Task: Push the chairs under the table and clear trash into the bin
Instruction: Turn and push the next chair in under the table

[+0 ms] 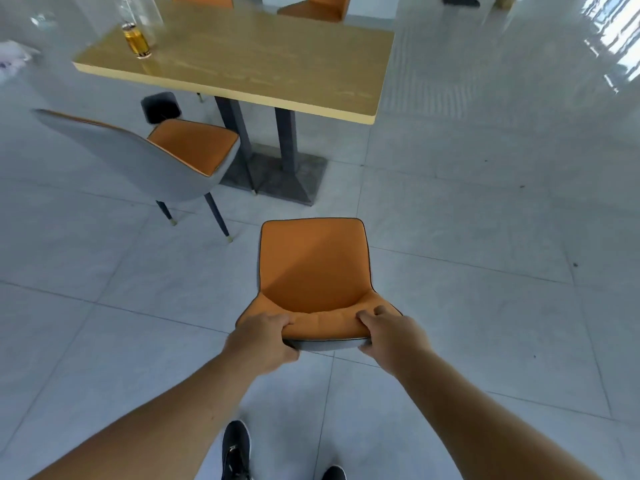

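An orange chair (311, 265) with a grey back stands on the floor tiles in front of me, its seat facing the wooden table (263, 60). My left hand (261, 341) and my right hand (391, 337) both grip the top edge of its backrest. The chair stands well short of the table. A second orange and grey chair (145, 157) stands angled at the table's near left, its seat partly under the tabletop. A yellow drink can (136, 40) stands on the table's left end. A black bin (160, 107) sits on the floor under the table's left side.
Two more orange chairs (317, 8) stand at the table's far side. The table's dark pedestal base (284, 178) rests on the floor ahead. Something white (14, 57) lies on the floor at far left. My shoes (237, 452) are below.
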{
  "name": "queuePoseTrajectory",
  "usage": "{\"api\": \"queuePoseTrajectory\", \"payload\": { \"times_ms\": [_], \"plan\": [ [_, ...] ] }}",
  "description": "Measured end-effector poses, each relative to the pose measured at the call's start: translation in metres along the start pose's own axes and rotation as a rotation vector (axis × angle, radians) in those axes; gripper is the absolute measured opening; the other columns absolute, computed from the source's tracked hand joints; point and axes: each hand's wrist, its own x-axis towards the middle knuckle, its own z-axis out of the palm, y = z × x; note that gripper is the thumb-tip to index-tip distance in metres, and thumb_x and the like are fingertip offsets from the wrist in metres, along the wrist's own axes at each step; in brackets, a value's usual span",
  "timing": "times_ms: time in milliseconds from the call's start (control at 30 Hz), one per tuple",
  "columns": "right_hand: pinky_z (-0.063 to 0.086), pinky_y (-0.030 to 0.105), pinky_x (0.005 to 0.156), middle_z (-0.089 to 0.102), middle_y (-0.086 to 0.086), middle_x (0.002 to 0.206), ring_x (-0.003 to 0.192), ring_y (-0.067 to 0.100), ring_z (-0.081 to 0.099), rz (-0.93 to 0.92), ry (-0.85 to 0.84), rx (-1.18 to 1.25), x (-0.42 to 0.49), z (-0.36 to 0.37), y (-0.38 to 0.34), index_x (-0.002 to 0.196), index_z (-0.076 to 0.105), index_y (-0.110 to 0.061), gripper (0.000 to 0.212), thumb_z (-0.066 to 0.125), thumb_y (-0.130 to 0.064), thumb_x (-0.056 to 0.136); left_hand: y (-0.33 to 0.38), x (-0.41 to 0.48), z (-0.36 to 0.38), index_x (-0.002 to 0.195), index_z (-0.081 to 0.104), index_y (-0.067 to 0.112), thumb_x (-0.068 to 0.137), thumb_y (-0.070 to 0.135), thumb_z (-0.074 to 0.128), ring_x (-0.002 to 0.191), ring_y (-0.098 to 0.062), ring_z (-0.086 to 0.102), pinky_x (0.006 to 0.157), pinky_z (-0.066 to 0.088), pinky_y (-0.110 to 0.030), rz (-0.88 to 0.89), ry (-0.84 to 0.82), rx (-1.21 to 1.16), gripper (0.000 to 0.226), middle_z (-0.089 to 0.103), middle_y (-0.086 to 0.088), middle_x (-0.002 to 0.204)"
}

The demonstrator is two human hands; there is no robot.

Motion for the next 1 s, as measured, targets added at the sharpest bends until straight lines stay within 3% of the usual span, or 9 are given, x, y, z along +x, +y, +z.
{"api": "queuePoseTrajectory", "payload": {
  "times_ms": [133, 367, 467, 533, 567, 700, 900, 1000],
  "plan": [
    [0.049, 0.035, 0.072, 0.058, -0.003, 0.123, 0.098, 0.028, 0.061, -0.008, -0.006, 0.007, 0.039, -0.020, -0.025, 0.139, 0.046, -0.035, 0.048, 0.054, -0.056, 0.097, -0.033, 0.034, -0.037, 0.130, 0.058, 0.043, 0.071, 0.060, 0.072, 0.102, -0.019, 0.055, 0.086, 0.054, -0.037, -0.003, -0.025, -0.011, 0.063, 0.055, 0.015, 0.109],
    [0.043, 0.034, 0.066, 0.059, -0.003, 0.119, 0.085, 0.022, 0.054, 0.028, 0.022, -0.005, 0.128, -0.070, -0.083, 0.136, 0.048, -0.032, 0.046, 0.053, -0.059, 0.098, -0.098, 0.108, -0.116, 0.124, 0.060, 0.042, 0.079, 0.058, 0.073, 0.098, -0.018, 0.054, 0.087, 0.055, -0.037, 0.077, 0.027, 0.009, 0.050, 0.058, 0.013, 0.111],
    [0.055, 0.043, 0.077, 0.054, -0.001, 0.128, 0.107, 0.031, 0.058, 0.089, 0.031, -0.027, 0.168, -0.095, -0.106, 0.139, 0.046, -0.031, 0.051, 0.056, -0.058, 0.097, -0.121, 0.144, -0.153, 0.124, 0.060, 0.041, 0.081, 0.059, 0.073, 0.101, -0.019, 0.056, 0.089, 0.056, -0.039, 0.125, 0.033, 0.027, 0.049, 0.060, 0.011, 0.114],
    [0.053, 0.060, 0.092, 0.048, 0.001, 0.139, 0.127, 0.039, 0.048, 0.074, 0.039, -0.065, 0.195, -0.112, -0.120, 0.143, 0.041, -0.034, 0.054, 0.060, -0.054, 0.096, -0.132, 0.167, -0.175, 0.122, 0.060, 0.041, 0.082, 0.059, 0.074, 0.101, -0.019, 0.058, 0.090, 0.057, -0.039, 0.157, 0.033, 0.037, 0.047, 0.061, 0.011, 0.114],
    [0.052, 0.061, 0.094, 0.048, 0.001, 0.141, 0.129, 0.039, 0.046, 0.051, 0.044, -0.056, 0.208, -0.119, -0.126, 0.143, 0.040, -0.035, 0.053, 0.061, -0.050, 0.097, -0.137, 0.178, -0.186, 0.122, 0.060, 0.041, 0.083, 0.057, 0.074, 0.102, -0.019, 0.058, 0.091, 0.057, -0.040, 0.170, 0.031, 0.040, 0.045, 0.061, 0.011, 0.114],
    [0.056, 0.044, 0.091, 0.056, -0.003, 0.136, 0.121, 0.029, 0.053, 0.005, 0.027, 0.081, 0.254, -0.139, -0.140, 0.143, 0.043, -0.035, 0.044, 0.057, -0.039, 0.102, -0.152, 0.222, -0.225, 0.128, 0.061, 0.039, 0.083, 0.043, 0.075, 0.112, -0.023, 0.056, 0.089, 0.056, -0.040, 0.176, 0.052, 0.050, 0.048, 0.061, 0.007, 0.121],
    [0.057, 0.040, 0.084, 0.061, -0.006, 0.128, 0.114, 0.026, 0.055, -0.025, 0.055, 0.092, 0.317, -0.172, -0.148, 0.140, 0.047, -0.035, 0.042, 0.057, -0.034, 0.100, -0.167, 0.282, -0.267, 0.135, 0.060, 0.037, 0.086, 0.032, 0.074, 0.119, -0.025, 0.050, 0.086, 0.056, -0.040, 0.163, 0.098, 0.082, 0.051, 0.058, 0.004, 0.125],
    [0.055, 0.039, 0.078, 0.062, -0.005, 0.124, 0.111, 0.027, 0.055, -0.014, 0.072, 0.096, 0.342, -0.185, -0.146, 0.138, 0.049, -0.034, 0.038, 0.055, -0.031, 0.101, -0.170, 0.311, -0.284, 0.136, 0.060, 0.033, 0.085, 0.029, 0.074, 0.123, -0.025, 0.048, 0.094, 0.054, -0.043, 0.166, 0.098, 0.086, 0.054, 0.058, 0.002, 0.130]
  ]
}}
